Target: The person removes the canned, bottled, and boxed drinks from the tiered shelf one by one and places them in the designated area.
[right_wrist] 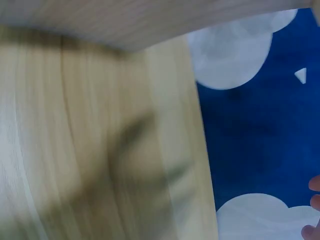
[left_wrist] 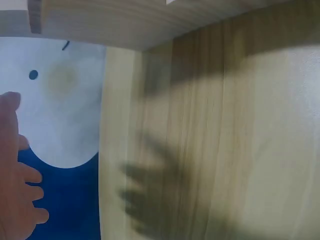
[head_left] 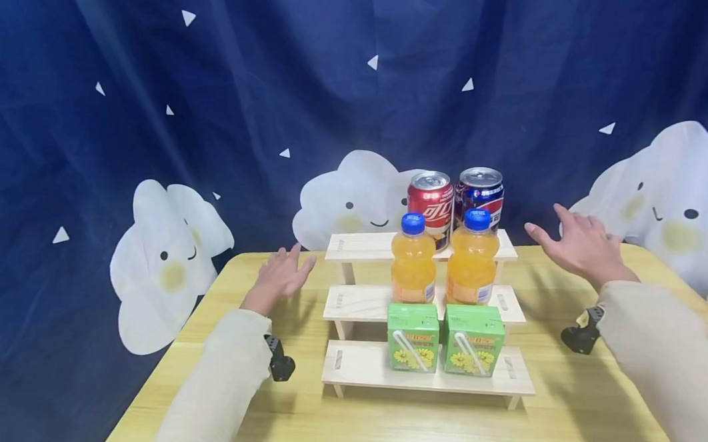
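Observation:
A three-step wooden rack stands on the table. On its top step are a red cola can and a dark blue cola can. The middle step bears two orange drink bottles with blue caps, a left bottle and a right bottle. Two green drink cartons, a left carton and a right carton, sit on the lowest step. Left of the rack, my left hand hovers with loose fingers, holding nothing. To the right, my right hand is raised, fingers spread, touching nothing.
The light wooden table runs back to a dark blue curtain printed with white clouds and triangles. Small black devices hang at both wrists, one by the left sleeve and one by the right sleeve.

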`<action>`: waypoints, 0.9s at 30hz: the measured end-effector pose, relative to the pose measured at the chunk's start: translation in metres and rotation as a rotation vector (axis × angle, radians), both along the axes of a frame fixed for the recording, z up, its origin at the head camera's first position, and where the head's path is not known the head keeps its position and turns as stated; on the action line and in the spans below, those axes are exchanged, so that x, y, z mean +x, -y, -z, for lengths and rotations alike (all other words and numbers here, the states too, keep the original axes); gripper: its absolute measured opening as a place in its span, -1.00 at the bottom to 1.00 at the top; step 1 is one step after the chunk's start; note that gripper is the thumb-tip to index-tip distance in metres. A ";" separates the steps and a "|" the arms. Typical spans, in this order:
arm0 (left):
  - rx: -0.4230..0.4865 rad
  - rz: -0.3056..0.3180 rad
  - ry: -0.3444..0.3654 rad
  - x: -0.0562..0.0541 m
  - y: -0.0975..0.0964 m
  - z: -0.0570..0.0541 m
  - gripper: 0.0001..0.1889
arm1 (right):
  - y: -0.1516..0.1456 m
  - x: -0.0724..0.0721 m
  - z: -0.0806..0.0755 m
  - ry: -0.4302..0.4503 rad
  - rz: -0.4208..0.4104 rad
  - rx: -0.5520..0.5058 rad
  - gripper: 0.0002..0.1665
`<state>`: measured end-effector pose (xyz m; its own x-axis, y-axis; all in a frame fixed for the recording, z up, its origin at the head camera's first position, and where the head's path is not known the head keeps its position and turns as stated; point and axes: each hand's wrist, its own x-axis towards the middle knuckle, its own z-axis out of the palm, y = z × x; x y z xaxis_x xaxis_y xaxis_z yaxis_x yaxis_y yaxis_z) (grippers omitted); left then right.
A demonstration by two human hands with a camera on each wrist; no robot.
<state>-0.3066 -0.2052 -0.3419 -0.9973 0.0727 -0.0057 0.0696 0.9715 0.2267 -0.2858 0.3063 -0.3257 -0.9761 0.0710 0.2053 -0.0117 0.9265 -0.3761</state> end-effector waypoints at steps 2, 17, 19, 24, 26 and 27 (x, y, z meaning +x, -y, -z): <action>0.040 0.029 0.004 0.003 0.001 0.002 -0.23 | 0.000 0.002 -0.002 -0.005 -0.004 -0.026 0.09; 0.586 0.110 0.067 0.056 -0.012 0.037 -0.45 | 0.019 0.020 -0.018 -0.036 -0.128 -0.362 -0.04; 0.700 0.109 0.086 0.065 -0.015 0.043 -0.46 | 0.022 0.023 -0.022 -0.041 -0.145 -0.403 -0.06; 0.996 0.121 0.158 0.087 -0.021 0.059 -0.46 | 0.031 0.029 -0.033 -0.034 -0.178 -0.475 -0.08; 1.094 0.124 0.191 0.095 -0.024 0.066 -0.46 | 0.036 0.032 -0.038 -0.028 -0.193 -0.495 -0.07; 1.134 0.123 0.202 0.099 -0.026 0.069 -0.46 | 0.039 0.033 -0.040 -0.030 -0.202 -0.504 -0.07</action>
